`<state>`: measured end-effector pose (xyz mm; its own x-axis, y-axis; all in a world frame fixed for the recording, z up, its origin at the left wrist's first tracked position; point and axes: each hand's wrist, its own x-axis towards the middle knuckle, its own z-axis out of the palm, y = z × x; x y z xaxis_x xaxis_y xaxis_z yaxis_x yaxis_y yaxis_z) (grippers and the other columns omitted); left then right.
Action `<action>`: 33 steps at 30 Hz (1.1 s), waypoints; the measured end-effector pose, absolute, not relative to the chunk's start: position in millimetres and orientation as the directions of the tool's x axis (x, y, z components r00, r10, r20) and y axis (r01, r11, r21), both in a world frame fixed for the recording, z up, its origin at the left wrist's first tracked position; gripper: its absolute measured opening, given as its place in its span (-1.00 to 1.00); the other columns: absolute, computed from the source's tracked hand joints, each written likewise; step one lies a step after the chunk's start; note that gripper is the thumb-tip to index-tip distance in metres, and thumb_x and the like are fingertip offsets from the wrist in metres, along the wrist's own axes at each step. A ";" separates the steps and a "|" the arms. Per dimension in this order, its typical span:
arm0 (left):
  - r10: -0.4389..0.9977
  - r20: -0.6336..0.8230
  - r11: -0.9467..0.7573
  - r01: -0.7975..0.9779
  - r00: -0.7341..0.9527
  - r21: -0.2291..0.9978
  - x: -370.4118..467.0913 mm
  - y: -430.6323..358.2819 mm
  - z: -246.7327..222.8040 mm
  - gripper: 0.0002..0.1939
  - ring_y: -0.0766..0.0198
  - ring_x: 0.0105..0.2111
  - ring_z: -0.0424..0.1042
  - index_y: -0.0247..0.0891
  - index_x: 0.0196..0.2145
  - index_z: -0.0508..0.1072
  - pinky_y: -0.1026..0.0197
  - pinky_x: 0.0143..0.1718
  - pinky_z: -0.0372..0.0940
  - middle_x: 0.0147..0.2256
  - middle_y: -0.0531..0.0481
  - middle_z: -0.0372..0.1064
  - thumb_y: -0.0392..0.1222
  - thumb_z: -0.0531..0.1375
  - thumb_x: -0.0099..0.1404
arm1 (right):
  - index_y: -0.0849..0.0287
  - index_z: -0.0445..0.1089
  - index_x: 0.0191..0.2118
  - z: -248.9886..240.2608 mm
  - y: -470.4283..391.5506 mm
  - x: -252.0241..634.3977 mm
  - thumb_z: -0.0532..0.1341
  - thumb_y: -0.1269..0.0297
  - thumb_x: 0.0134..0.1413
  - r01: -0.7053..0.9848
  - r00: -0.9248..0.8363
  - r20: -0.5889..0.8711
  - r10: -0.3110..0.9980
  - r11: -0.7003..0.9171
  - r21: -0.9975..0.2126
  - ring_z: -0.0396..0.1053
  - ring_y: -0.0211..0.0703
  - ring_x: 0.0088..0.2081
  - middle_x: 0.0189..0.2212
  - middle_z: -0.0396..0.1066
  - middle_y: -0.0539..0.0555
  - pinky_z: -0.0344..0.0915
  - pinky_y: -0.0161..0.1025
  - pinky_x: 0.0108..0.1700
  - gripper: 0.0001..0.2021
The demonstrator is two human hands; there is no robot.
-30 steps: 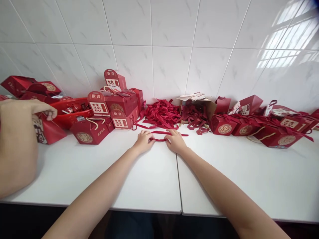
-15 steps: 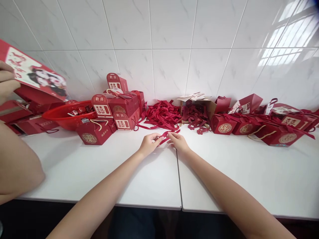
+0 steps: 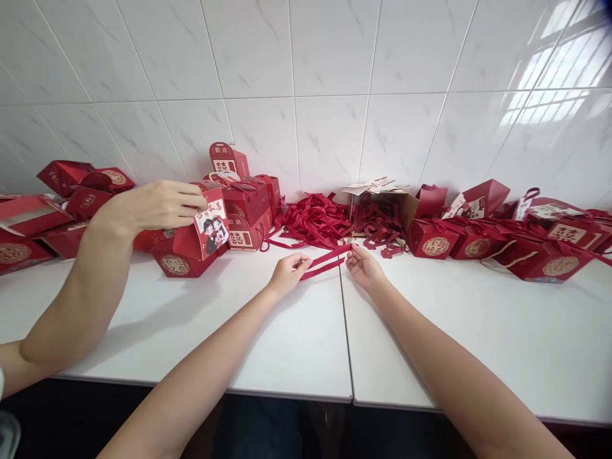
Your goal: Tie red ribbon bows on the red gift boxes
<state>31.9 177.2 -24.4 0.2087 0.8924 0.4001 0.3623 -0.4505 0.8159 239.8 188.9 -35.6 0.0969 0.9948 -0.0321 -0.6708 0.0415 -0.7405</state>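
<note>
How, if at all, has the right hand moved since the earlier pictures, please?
Yes: the right hand shifted rightward, now right of the table seam.

top box (image 3: pixel 233 164): 歡喜, 囍 | lower box (image 3: pixel 247 234): 囍 | right-hand box (image 3: pixel 570 233): 囍

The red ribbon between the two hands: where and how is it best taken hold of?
Probably with a thumb-and-fingertip pinch near each end of its upper strand, coming from the near side. The red ribbon is thin and flat, slanting between the left hand and right hand, and the ribbon pile lies behind it.
</note>
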 end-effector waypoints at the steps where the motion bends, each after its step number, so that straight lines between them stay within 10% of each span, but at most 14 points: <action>1: 0.891 0.405 -0.453 0.360 0.203 0.816 31.1 178.4 -24.8 -0.76 0.34 -0.54 0.25 -0.26 -0.40 0.44 0.28 -0.46 0.16 -0.55 0.08 0.32 -0.02 0.16 0.18 | 0.12 0.25 -0.48 -35.1 190.0 244.4 0.37 0.30 -0.16 -0.683 0.116 -0.035 0.993 0.054 -0.728 0.33 -0.37 -0.57 -0.61 0.33 -0.14 0.29 -0.41 -0.53 -0.76; 7: 0.894 0.402 -0.447 0.347 0.198 0.824 27.6 181.5 -25.6 -0.76 0.39 -0.63 0.10 -0.24 -0.36 0.38 0.30 -0.53 0.07 -0.66 0.19 0.07 0.00 0.15 0.18 | 0.13 0.18 -0.50 -35.7 196.9 268.9 0.36 0.33 -0.09 -0.725 0.207 -0.062 0.976 0.110 -0.680 0.26 -0.42 -0.62 -0.66 0.25 -0.20 0.26 -0.45 -0.56 -0.72; 20: 0.847 0.529 -0.443 0.484 -0.047 0.754 11.8 189.9 -22.5 -0.83 0.27 -0.49 0.28 -0.21 -0.34 0.39 0.20 -0.34 0.22 -0.55 0.11 0.23 -0.09 0.20 0.13 | 0.21 0.23 -0.42 -43.8 199.7 345.8 0.10 0.37 0.22 -0.746 0.473 -0.158 0.867 0.298 -0.596 0.16 -0.45 -0.63 -0.56 0.22 -0.12 0.20 -0.47 -0.63 -0.83; 25: 0.625 0.695 -0.394 0.625 -0.355 0.674 -9.4 187.7 0.3 -0.57 -0.11 0.16 0.00 -0.22 -0.08 0.26 -0.16 0.15 -0.09 0.05 -0.23 0.12 -0.26 0.23 0.06 | 0.13 0.13 -0.51 -44.4 197.9 346.4 0.12 0.39 0.13 -0.682 0.507 -0.126 0.853 0.307 -0.664 0.14 -0.40 -0.68 -0.64 0.17 -0.15 0.21 -0.45 -0.67 -0.79; 33: 0.183 0.722 -0.257 0.676 -0.667 0.690 -78.0 185.7 22.7 -0.14 -0.18 0.23 -0.18 -0.34 0.16 -0.16 -0.16 0.20 -0.30 0.21 -0.36 -0.21 -0.23 0.29 0.07 | 0.12 0.11 -0.55 -46.3 204.5 334.1 0.06 0.22 0.14 -0.464 0.587 -0.088 0.805 0.245 -0.851 0.04 -0.38 -0.74 -0.77 -0.02 -0.20 0.13 -0.41 -0.66 -0.73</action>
<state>-78.0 185.7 22.7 -0.6674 0.1826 0.7219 0.6764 -0.2569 0.6903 334.1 204.5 -46.3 0.5872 0.8046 -0.0883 -0.4637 0.2450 -0.8514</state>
